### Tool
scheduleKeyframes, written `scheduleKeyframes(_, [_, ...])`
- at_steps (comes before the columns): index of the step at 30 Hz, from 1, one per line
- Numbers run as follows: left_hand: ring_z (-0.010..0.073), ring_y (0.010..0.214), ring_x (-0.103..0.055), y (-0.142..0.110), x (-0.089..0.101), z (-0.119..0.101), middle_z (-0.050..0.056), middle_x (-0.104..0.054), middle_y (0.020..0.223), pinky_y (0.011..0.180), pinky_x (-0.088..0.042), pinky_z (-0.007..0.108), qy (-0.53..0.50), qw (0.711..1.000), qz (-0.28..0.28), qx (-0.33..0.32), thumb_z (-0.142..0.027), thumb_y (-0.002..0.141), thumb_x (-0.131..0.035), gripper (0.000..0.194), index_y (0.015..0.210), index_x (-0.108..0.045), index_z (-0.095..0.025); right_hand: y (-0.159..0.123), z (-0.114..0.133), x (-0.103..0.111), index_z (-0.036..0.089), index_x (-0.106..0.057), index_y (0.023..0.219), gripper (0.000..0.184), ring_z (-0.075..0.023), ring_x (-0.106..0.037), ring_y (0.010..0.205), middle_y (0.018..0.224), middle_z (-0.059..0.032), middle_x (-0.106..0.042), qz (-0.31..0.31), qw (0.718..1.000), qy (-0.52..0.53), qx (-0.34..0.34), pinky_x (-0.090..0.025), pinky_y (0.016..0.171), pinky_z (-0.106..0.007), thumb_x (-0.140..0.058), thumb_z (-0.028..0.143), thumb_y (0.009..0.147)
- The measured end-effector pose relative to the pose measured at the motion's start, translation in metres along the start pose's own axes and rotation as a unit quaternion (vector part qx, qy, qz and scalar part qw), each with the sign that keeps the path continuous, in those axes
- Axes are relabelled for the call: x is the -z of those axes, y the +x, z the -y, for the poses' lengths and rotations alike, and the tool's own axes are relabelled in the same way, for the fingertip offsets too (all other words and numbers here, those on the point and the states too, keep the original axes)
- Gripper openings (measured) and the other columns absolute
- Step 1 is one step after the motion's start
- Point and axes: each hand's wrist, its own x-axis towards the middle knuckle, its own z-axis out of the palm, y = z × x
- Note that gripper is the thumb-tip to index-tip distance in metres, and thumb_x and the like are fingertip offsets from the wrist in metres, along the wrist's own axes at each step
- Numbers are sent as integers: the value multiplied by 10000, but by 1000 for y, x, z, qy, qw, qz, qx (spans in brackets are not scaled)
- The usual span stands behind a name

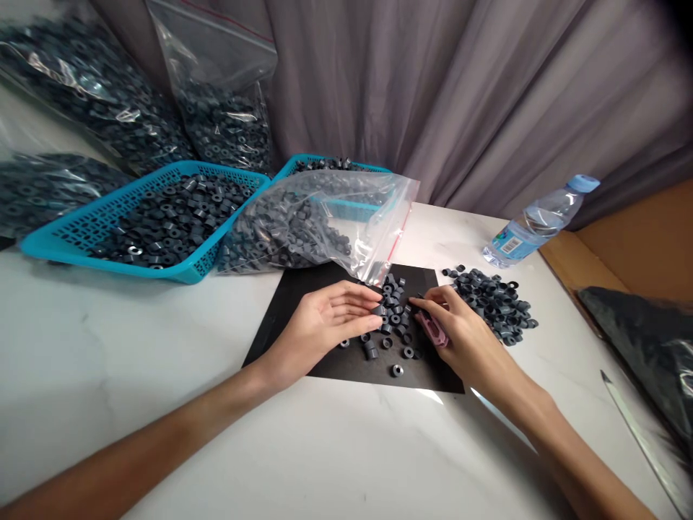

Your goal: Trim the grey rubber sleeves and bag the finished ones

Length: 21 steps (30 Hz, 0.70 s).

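My left hand (336, 315) is over a black mat (319, 365), thumb and fingertips closed around a small dark grey plastic ring (378, 310). A loose heap of similar rings (393, 292) lies just beyond those fingertips. Held in my right hand (455, 325) is a small pink utility knife (433, 330), its front end partly covered by the fingers. Several rings are scattered nearer me on the mat, among them one with a shiny face (398, 370). To the right of my right hand is a bigger pile of dark rings (495, 300) on the white table.
A zip bag of rings (292, 231) lies behind the mat. Two blue baskets (181, 273) of rings stand at the back left, with filled bags (221, 108) behind. On the right are a water bottle (541, 220), a pen-like stick (633, 422) and a cardboard box (639, 231).
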Motion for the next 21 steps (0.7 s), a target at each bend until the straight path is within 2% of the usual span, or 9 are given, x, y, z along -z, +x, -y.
scheduleKeyframes(5, [138, 933, -674, -2, -2, 3, 15, -726, 1058, 844, -552, 251, 166, 978, -16, -128, -261, 890, -743, 210, 1088, -684, -221, 1, -1, 3, 179, -603, 1367, 389, -275, -667, 1092, 1248, -162, -576, 10, 999, 43, 0, -610, 894, -451, -466, 214, 1004])
scheduleKeyframes(10, [137, 888, -667, -3, -4, 4, 24, -720, 1050, 815, -556, 254, 215, 965, -14, -152, -235, 912, -706, 182, 1087, -666, -207, 2, -8, 6, 194, -600, 1379, 396, -256, -674, 1052, 1249, -156, -568, 19, 997, 81, -3, -601, 901, -438, -461, 226, 1010])
scheduleKeyframes(15, [135, 889, -653, -1, 1, 7, 5, -730, 1055, 845, -539, 264, 276, 946, -19, -169, -248, 926, -694, 157, 1080, -678, -225, 3, -22, 6, 231, -533, 1458, 530, -264, -616, 1158, 1277, -149, -548, 32, 995, 85, 40, -569, 974, -451, -456, 111, 948])
scheduleKeyframes(18, [143, 996, -658, 0, 5, 11, -13, -726, 1099, 941, -524, 283, 310, 933, -14, -183, -208, 949, -647, 162, 1099, -684, -256, 3, -25, 9, 264, -451, 1523, 656, -265, -577, 1210, 1341, -146, -510, 65, 994, 77, 52, -564, 979, -449, -414, 32, 910])
scheduleKeyframes(21, [171, 1246, -597, 0, 9, 12, 2, -691, 1252, 1119, -445, 344, 352, 917, 1, -185, -208, 989, -565, 229, 1177, -673, -281, 2, -26, 14, 306, -346, 1580, 778, -268, -527, 1284, 1412, -131, -463, 102, 990, 75, 65, -548, 1016, -454, -393, -16, 874])
